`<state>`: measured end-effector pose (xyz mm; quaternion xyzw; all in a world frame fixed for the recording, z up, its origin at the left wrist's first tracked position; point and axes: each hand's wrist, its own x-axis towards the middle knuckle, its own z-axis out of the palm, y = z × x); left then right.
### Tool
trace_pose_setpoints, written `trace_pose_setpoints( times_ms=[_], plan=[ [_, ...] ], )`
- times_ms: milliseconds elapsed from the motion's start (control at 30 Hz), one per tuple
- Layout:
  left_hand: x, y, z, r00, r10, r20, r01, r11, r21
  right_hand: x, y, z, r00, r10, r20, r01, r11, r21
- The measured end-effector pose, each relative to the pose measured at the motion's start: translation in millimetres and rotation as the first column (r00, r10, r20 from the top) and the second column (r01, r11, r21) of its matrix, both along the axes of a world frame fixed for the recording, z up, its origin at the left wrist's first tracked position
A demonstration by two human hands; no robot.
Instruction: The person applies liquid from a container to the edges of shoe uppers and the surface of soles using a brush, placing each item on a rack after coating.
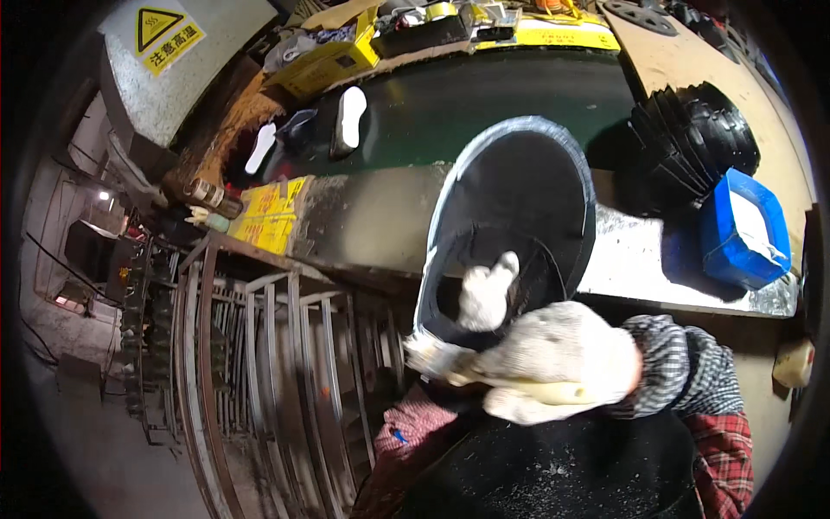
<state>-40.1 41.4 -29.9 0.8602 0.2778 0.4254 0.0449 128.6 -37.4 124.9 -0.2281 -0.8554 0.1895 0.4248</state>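
Observation:
A large black tube-shaped piece [527,195] with a pale grey rim, like a boot shaft, tilts up in front of me at the bench edge. My left hand [484,298], in a white glove, shows within its opening and grips it; part of the fingers and wrist are hidden. My right hand [562,350], also gloved in white, crosses in front of the lower rim. Its fingers are closed round a brush [437,356] with a pale handle, whose blurred head touches the rim's lower left.
Two white soles [351,117] lie on the dark green belt [415,108] behind. Stacked black pieces [692,147] and a blue container [748,229] stand at right. Yellow sheets [270,216] and a bottle [214,197] lie left, above a metal rack [259,346].

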Motion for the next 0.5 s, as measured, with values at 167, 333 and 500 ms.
trace_pose_setpoints(
  times_ms=[167,333,500],
  plan=[
    [-26.1,15.5,50.6,0.939,0.273,0.211,0.048,0.503,-0.863,73.4,-29.7,-22.6,0.97,-0.134,-0.201,-0.113,0.483,-0.868],
    [-2.9,1.9,56.1,0.957,0.26,0.125,-0.058,0.597,-0.8,87.3,-69.5,-53.5,0.626,-0.586,-0.514,0.211,0.762,-0.612],
    [-21.8,-42.1,64.9,0.92,0.248,-0.304,-0.183,0.956,0.229,130.5,-31.6,-41.4,0.702,-0.687,-0.187,0.48,0.651,-0.588]
  ],
)
